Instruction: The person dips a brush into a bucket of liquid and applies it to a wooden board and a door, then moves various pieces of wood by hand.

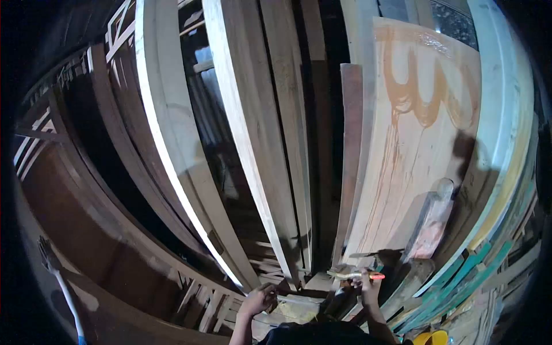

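Hands, two, low in view: left hand (pixel 260 299) closed around a thin pale strip (pixel 296 299) among stacked offcuts; right hand (pixel 368 286) gripping one brush (pixel 352 275) with an orange handle, held level before a broad board (pixel 402 155) bearing orange paint loops. Leaning planks (pixel 253 144) crowd behind, uncounted. No writing legible.

Dim shed, lit from the front. Tall planks (pixel 253 144) lean upright around 12 o'clock, a stained board (pixel 414 144) at 2, dark frames (pixel 86 201) at 9, teal slats (pixel 471 270) at 4.
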{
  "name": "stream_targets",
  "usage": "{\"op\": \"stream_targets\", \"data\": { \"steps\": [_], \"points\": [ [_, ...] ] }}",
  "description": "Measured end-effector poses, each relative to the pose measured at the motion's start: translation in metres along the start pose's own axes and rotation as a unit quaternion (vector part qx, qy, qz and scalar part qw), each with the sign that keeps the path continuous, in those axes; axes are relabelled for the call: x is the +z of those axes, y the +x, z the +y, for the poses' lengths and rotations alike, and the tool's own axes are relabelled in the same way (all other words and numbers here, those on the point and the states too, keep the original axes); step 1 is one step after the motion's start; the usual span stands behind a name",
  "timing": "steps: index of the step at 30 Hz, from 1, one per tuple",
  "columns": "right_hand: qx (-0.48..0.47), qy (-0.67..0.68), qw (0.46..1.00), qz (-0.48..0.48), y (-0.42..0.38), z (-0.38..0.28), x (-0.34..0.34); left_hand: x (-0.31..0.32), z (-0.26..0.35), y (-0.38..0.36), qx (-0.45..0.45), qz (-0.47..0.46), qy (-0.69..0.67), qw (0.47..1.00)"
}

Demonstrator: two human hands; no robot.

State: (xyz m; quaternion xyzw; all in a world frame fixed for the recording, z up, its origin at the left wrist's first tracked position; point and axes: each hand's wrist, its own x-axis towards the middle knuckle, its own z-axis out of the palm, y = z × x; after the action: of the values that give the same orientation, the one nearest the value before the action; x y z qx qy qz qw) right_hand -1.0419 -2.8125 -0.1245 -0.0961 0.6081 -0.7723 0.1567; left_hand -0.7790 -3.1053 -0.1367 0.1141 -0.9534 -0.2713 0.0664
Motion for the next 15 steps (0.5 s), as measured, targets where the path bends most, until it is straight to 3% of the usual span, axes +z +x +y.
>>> {"op": "stream_targets", "data": {
  "steps": [2,3,5,6,7,9,10,12,15],
  "points": [
    [-0.099,-0.007,0.992,-0.079,0.011,-0.019,0.002,-0.030,0.034,0.017,-0.014,0.023,-0.041,0.999],
    [-0.141,-0.046,0.987,-0.067,0.019,-0.020,-0.005,-0.025,0.028,0.022,-0.016,0.041,-0.051,0.998],
    [-0.124,0.064,0.987,-0.079,0.046,-0.022,-0.021,-0.048,0.056,0.027,-0.020,0.064,-0.055,0.996],
    [-0.107,0.170,0.979,0.023,0.038,-0.057,-0.003,-0.052,0.058,0.028,-0.026,0.080,-0.035,0.996],
    [-0.149,0.245,0.956,-0.056,0.033,-0.111,0.014,-0.058,0.054,0.031,-0.014,0.053,-0.063,0.996],
    [-0.180,0.268,0.944,-0.068,0.034,-0.169,0.036,-0.060,0.050,0.032,0.036,0.085,-0.071,0.993],
    [-0.250,0.223,0.936,-0.107,0.053,-0.175,0.030,-0.060,0.043,0.031,0.049,0.098,-0.055,0.992],
    [-0.323,0.165,0.928,-0.088,0.072,-0.226,0.047,-0.060,0.026,0.033,0.013,0.051,-0.102,0.993],
    [-0.483,0.002,0.875,0.005,0.106,-0.312,0.078,-0.059,-0.002,0.030,0.022,0.063,-0.123,0.990]
  ]
}}
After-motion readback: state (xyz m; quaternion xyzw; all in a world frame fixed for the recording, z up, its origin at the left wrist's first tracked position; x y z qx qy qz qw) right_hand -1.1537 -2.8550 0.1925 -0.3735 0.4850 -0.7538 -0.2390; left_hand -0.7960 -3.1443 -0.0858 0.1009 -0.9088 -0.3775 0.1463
